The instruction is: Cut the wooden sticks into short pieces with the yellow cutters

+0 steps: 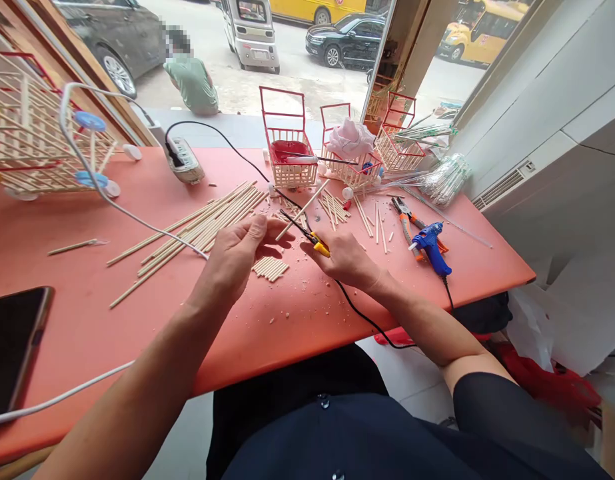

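Observation:
My left hand (240, 257) pinches a thin wooden stick (303, 209) that slants up to the right over the red table (62, 280). My right hand (344, 259) is closed on yellow-handled cutters (307, 235), whose dark jaws reach toward the stick near my left fingertips. Under my hands lies a small row of short cut stick pieces (270, 267). A long bundle of wooden sticks (197, 230) lies just left of my left hand.
Small stick-built carts (288, 157) stand at the table's back, a larger one (32, 143) at far left. A blue glue gun (431, 245) and orange pliers (404, 223) lie right. A power strip (184, 160), a phone (12, 343), white and black cables lie about. Outside, a person crouches near cars.

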Tool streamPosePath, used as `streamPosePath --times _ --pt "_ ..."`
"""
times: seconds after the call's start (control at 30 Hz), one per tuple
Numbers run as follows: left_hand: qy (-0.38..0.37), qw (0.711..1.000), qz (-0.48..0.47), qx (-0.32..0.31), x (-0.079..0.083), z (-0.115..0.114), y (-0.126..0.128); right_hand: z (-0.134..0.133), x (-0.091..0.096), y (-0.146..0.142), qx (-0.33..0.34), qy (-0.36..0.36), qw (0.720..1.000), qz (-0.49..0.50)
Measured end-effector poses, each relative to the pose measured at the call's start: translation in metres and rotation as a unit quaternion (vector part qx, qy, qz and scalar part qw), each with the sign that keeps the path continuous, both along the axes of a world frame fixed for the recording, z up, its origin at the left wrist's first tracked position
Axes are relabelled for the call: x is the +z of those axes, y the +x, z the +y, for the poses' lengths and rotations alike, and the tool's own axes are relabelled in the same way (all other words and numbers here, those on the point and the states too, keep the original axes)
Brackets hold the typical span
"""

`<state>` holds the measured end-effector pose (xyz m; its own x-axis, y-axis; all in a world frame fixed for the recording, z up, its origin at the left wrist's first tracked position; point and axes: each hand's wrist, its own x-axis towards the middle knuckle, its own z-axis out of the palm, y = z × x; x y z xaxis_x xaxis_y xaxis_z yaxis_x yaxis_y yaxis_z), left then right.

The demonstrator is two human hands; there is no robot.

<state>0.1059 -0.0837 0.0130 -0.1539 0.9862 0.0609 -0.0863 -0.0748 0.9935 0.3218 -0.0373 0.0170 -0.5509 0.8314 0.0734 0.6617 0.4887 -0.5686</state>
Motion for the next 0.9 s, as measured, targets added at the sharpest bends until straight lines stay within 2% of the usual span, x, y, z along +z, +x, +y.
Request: streamPosePath --times 0.1,0.27,0.47,0.67,0.77,0.9 --pt "0.033 0.996 0.082 -0.005 0.005 -0.005 0.004 -0.002 0.002 0.000 -0.006 0.009 0.999 -0.031" --pt "0.074 0.982 0.174 0.031 0.010 -0.010 0.009 -0.006 0.005 -0.002 -0.002 0.002 0.999 -0.048" --pt "0.064 0.984 0.166 0.025 0.009 -0.014 0.012 -0.009 0.006 -0.001 -0.002 0.000 0.999 -0.051" --pt "0.061 0.977 0.195 0.054 0.008 -0.016 0.017 -0.006 0.003 0.000 0.006 -0.002 0.998 -0.064" --pt "0.069 0.975 0.200 0.072 0.009 -0.016 0.018 -0.001 0.005 0.000 0.030 -0.007 0.999 -0.037" --pt "0.079 0.971 0.216 0.069 0.011 -0.017 0.018 0.004 0.011 0.001 0.064 -0.050 0.997 0.001"
